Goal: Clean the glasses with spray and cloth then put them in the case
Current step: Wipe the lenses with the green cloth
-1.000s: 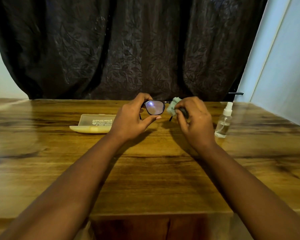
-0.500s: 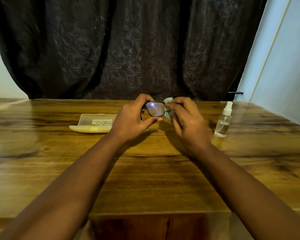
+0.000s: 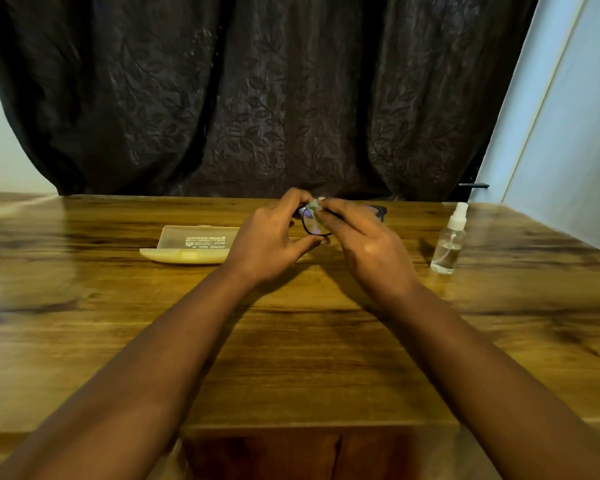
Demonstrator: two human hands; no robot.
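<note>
- Two bare forearms are reaching forward over the wooden table (image 3: 291, 358).
- The left hand (image 3: 267, 244) is gripping the glasses (image 3: 314, 226) by the frame, fingers curled around it, holding them above the table.
- The right hand (image 3: 364, 244) is pinching a small pale cloth (image 3: 314, 204) against the lens.
- The open case (image 3: 187, 245) is lying left of the hands; the spray bottle (image 3: 449, 244) is standing upright to the right.
- A dark curtain (image 3: 257, 98) is hanging behind.
</note>
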